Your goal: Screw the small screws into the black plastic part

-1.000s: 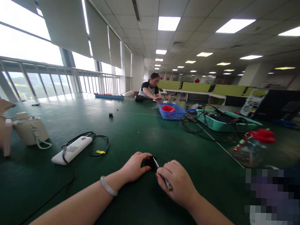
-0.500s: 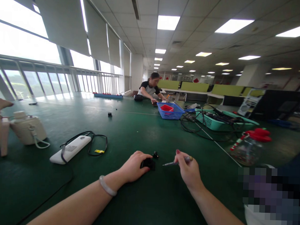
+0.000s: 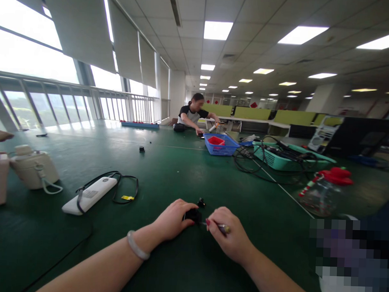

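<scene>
While pinned to the green counter [image 3: 187, 171]: small black part [image 3: 192, 215], near the front edge.
Left hand [image 3: 172, 219]: fingers closed over the black part, pressing it down.
Right hand [image 3: 229, 239]: fingers pinched together on a thin screwdriver [image 3: 219, 227], tip touching the black part.
Just behind: a tiny black piece [image 3: 201, 202], loose.
Left of the hands: white power bank [image 3: 90, 194] with a black cord [image 3: 127, 188].
Far right: jar with a red lid [image 3: 323, 191].

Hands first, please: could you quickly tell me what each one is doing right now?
Left hand: closed on the small black part, on the table.
Right hand: closed on a thin tool.
</scene>
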Demonstrator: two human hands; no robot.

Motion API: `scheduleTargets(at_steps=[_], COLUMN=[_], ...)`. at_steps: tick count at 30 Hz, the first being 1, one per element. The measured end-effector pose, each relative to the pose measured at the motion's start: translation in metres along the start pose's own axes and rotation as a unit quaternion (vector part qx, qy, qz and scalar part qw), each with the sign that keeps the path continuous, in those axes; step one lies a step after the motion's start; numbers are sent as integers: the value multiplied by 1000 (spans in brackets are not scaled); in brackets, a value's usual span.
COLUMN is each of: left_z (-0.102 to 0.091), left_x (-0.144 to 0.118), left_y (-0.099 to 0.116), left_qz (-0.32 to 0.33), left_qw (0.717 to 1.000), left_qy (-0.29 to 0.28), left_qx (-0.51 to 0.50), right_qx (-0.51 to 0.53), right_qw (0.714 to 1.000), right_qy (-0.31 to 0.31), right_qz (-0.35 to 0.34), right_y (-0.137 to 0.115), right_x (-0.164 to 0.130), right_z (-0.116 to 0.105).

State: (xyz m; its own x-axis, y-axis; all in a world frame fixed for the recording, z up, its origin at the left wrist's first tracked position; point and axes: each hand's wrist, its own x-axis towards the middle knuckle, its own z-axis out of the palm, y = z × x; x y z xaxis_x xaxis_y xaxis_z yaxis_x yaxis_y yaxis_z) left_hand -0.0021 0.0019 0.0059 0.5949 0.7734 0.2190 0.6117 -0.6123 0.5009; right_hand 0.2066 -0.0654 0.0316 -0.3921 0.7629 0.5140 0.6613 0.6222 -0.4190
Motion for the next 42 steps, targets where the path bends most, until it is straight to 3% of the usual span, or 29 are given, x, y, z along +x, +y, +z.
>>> scheduleTargets(at_steps=[4,9,16,21,25,34,39,42], left_z=[0,1,3,1,-1,-3,-8,-10], left_x=[0,-1,-1,-3,-5,-6,-9,-10], left_y=[-1,0,2,4,6,11,17,18], left_qz=[2,-9,8,11,21,42,68,52], left_qw=[1000,1000,1000,1000,999,999,998,998], left_qy=[2,0,-5,-4,0,-4,15,38], left_qx=[2,18,22,18,28,18,7,4], right_qx=[5,28,-5,37,51,114,199,286], right_qw=[1000,999,999,998,995,987,971,943], right_qy=[3,30,-22,37,82,54,32,101], right_qz=[27,-18,-24,-45,5,96,132,140], right_y=[-2,-10,-19,-16,-8,2,8,17], right_x=[0,-2,-1,-4,-3,4,1,-2], right_z=[-2,0,9,3,-1,5,5,0])
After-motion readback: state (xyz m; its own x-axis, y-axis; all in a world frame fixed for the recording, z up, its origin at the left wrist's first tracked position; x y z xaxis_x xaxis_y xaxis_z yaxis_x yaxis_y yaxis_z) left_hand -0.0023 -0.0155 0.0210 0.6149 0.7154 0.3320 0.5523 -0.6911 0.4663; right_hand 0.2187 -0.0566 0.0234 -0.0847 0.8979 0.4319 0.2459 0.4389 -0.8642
